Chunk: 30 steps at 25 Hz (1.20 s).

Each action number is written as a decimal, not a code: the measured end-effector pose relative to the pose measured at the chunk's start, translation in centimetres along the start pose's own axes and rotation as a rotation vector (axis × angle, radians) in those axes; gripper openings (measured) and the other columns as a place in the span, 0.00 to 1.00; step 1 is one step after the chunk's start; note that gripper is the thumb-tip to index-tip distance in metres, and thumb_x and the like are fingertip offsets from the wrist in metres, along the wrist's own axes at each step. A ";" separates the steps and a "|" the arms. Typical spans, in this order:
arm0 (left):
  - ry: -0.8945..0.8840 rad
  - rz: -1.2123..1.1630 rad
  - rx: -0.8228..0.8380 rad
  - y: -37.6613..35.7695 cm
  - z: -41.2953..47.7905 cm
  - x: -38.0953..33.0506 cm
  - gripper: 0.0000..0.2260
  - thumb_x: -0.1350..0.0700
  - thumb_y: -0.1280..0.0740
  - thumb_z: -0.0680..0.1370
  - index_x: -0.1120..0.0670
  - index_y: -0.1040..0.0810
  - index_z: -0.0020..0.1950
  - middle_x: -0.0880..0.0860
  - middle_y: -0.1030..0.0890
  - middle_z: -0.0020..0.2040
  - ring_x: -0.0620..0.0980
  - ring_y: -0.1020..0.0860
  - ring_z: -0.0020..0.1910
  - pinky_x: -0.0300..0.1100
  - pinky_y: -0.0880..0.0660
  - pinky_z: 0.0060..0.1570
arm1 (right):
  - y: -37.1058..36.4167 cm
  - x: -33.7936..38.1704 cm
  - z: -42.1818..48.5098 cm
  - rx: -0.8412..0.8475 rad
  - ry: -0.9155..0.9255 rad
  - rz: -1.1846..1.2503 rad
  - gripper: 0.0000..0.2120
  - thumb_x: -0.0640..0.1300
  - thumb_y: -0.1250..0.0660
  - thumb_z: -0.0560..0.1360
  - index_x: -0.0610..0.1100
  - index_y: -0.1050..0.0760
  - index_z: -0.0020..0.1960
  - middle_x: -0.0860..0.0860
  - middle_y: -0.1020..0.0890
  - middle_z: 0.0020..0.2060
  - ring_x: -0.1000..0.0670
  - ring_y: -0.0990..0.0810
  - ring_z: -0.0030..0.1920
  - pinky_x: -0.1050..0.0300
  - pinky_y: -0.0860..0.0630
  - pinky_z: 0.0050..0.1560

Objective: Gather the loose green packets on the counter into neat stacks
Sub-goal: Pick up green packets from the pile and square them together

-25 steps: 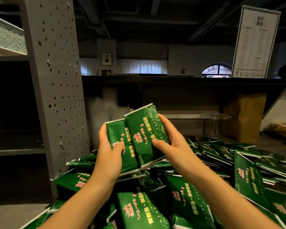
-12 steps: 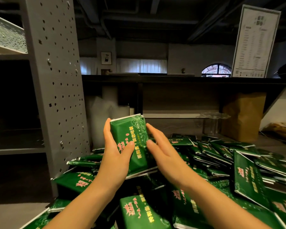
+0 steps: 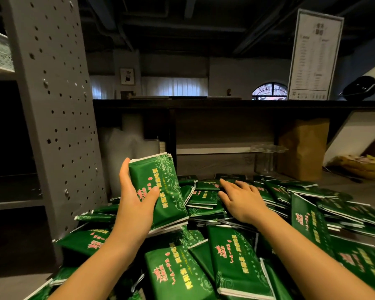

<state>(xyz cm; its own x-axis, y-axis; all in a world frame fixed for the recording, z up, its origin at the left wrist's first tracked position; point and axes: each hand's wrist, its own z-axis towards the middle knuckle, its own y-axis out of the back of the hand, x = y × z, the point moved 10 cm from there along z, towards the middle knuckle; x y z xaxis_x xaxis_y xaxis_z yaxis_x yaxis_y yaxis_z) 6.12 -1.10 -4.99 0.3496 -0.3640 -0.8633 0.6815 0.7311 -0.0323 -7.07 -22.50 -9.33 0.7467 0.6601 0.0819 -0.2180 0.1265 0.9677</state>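
My left hand (image 3: 136,202) grips a small stack of green packets (image 3: 162,187) upright above the pile, thumb across the front, fingers behind. The packets are glossy green with pink and yellow print and white edges. My right hand (image 3: 240,198) lies to the right of that stack, fingers spread and straight, touching loose green packets (image 3: 204,198) at the middle of the heap. Several more loose packets (image 3: 232,263) cover the counter in front of me and out to the right, overlapping at all angles.
A grey perforated upright (image 3: 56,118) and shelving stand at the left. A dark shelf (image 3: 225,103) runs across behind the pile, a white menu board (image 3: 314,55) on it. A brown paper bag (image 3: 301,148) and clear glasses (image 3: 266,159) stand at the back right.
My right hand has let go of the held stack and moved right and down onto the loose packets. The two packets are now squared together in my left hand.
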 end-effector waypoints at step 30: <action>0.125 -0.088 -0.037 0.4 -0.1 0.6 0.18 0.63 0.39 0.79 0.45 0.37 0.64 0.46 0.22 0.50 0.41 0.21 0.44 0.33 0.25 0.35 | 8.8 4.5 -4.7 -0.291 0.209 1.477 0.11 0.39 0.38 0.78 0.50 0.28 0.58 0.50 0.19 0.53 0.49 0.18 0.52 0.49 0.21 0.53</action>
<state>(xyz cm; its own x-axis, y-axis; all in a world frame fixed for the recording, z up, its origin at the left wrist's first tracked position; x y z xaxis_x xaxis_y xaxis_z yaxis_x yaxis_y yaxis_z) 6.50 -0.95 -5.55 0.2052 -0.3542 -0.9124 0.6811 0.7211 -0.1267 -8.61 -14.92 -1.54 -0.3395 0.4087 0.8472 -0.7989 -0.6006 -0.0305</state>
